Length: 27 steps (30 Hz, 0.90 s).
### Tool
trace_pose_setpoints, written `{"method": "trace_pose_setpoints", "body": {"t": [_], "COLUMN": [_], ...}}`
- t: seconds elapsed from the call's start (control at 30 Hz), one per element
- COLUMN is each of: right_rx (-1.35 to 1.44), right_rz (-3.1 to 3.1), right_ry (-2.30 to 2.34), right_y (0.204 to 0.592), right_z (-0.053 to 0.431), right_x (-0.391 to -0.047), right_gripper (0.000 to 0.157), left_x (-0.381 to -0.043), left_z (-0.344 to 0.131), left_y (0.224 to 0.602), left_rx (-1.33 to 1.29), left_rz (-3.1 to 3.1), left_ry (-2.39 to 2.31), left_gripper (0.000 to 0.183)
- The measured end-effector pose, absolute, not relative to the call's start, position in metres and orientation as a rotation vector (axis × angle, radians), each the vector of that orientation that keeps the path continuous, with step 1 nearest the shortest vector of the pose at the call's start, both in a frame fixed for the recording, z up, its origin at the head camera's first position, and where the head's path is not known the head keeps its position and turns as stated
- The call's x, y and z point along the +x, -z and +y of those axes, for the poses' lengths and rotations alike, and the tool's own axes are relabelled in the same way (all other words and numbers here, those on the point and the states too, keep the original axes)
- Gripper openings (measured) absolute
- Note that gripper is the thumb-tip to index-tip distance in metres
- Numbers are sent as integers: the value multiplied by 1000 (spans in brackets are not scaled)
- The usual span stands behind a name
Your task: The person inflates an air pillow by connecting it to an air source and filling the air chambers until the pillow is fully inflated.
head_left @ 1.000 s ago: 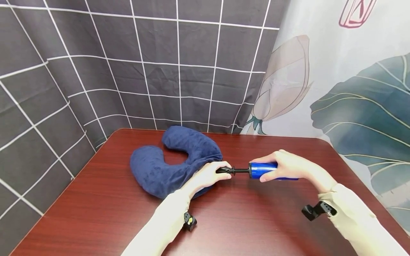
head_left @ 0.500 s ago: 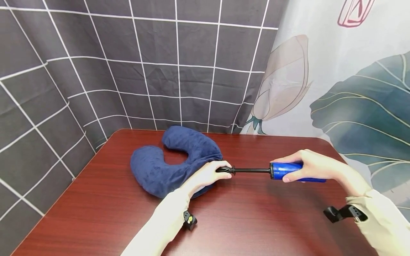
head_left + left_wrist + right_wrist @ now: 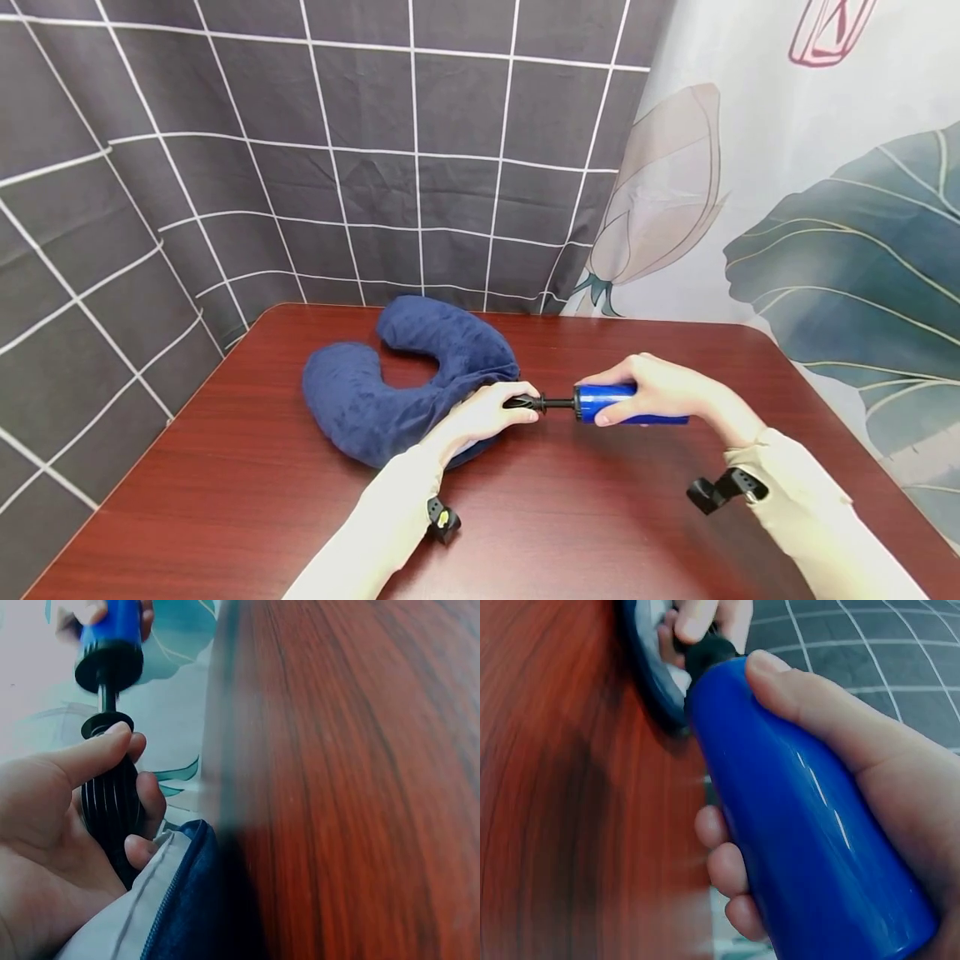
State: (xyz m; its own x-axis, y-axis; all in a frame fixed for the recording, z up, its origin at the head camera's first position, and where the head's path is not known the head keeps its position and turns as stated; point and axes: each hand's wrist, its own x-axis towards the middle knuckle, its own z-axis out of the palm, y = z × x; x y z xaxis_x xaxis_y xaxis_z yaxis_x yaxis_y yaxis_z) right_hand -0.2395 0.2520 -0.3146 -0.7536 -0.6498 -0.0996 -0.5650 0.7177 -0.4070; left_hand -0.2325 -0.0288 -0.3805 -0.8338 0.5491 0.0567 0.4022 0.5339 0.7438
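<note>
A hand pump with a blue barrel (image 3: 802, 817) and a ribbed black handle (image 3: 112, 810) lies level between my two hands. My left hand (image 3: 491, 408) grips the black handle, thumb near its flange. My right hand (image 3: 660, 387) is wrapped round the blue barrel. A short stretch of black rod (image 3: 558, 403) shows between them. Beside and behind my left hand a navy U-shaped neck pillow (image 3: 360, 408) lies on the table. In the left wrist view its cover has an open zipper (image 3: 161, 915) with a pale grey inner layer (image 3: 127, 919) showing. Where the pump meets the pillow is hidden.
The reddish-brown wooden table (image 3: 525, 525) runs beneath everything. A dark grid-patterned curtain (image 3: 360, 150) hangs behind it and on the left. At the right hangs a pale curtain (image 3: 765, 167) with flower and leaf prints. A small black camera (image 3: 442, 521) sits on each wrist.
My right hand drew the blue barrel out to the right, exposing more rod, then pushed it back left. My left hand and the neck pillow stayed almost still.
</note>
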Motion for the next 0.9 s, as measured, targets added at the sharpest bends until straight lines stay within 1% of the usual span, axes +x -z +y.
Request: {"method": "trace_pose_setpoints", "body": {"t": [0.2,0.4,0.63,0.9], "right_rx": [-1081,-1074,-1022,-956], "right_rz": [2701,2721,2715,2709], "right_ry": [491,454,462,503], "right_y": [323,323,320,312], "right_z": [224,219,231,267], "right_x": [-248,-248,-245,-237], "right_gripper": [57,57,60,58], "left_x": [-233,-233,-235,-235], "left_z": [-28,-29,-28,-29], "left_y": [381,383,384,383], "left_rx": [818,773,752,758], "left_rz": [2622,2614,2549,2516], "left_ry": [-1139,-1154,-1221,-1258], "left_gripper": [16,16,14,14]}}
